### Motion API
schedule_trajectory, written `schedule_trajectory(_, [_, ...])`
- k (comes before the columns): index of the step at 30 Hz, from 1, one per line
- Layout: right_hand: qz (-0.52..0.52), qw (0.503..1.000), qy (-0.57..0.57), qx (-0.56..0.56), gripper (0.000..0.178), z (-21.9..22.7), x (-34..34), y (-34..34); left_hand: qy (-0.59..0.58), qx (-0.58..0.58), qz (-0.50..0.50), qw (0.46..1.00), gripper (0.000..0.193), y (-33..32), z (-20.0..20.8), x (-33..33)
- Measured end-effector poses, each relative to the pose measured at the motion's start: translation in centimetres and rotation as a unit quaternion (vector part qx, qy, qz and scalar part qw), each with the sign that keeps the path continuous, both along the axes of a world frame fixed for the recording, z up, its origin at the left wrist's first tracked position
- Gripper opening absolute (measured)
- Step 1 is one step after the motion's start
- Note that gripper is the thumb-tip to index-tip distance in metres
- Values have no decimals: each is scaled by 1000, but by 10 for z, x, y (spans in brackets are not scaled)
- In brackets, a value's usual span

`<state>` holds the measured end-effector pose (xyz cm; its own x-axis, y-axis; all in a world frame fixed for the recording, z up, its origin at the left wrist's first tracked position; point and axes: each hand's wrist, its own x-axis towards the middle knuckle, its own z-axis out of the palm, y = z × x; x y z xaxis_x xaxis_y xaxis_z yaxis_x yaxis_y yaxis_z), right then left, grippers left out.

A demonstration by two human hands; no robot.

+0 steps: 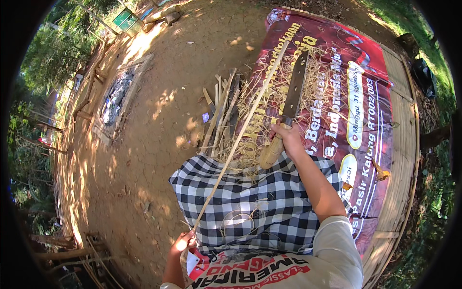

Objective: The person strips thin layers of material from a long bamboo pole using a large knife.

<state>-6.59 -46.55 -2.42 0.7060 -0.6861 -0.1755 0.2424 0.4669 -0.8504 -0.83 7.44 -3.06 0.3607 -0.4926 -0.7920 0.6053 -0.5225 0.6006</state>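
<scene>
My left hand (183,242), low beside my lap, pinches the near end of a long thin bamboo strip (230,160). The strip runs slantwise up and away over the cloth and the shavings. In my right hand (288,138) is a machete (294,89), gripped around its thick wooden handle (272,152). Its dark broad blade points away from me, to the right of the strip and apart from it. A black-and-white checked cloth (260,197) covers my lap. Curly pale shavings (315,79) lie around the blade and strip, with some on the cloth.
A dark red printed banner (380,125) covers a bamboo platform (402,144) on the right. Several split bamboo pieces (222,103) lie at its left edge. Farther left, a framed ash pit (118,98) sits on the bare earth (139,183). A green container (126,20) stands at the back.
</scene>
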Motion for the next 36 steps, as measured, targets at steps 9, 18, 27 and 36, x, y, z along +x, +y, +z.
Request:
schedule_trajectory(9, [91,993,-52,-62,17,4,-8,13,-14,48,-44,998,42,-4,12,9])
schedule_trajectory(18, [110,732,172,-650,30,39,-16,28,-176,124,-59,975,50,-15,6,-9])
schedule_trajectory(27, [150,708,201,-660,25,16,0,51,-223,143,-107,958,55,-7,-5,-6])
schedule_trajectory(36, [92,719,304,-619,18,11,4,3,-177,103,-87,975,56,4,-19,0])
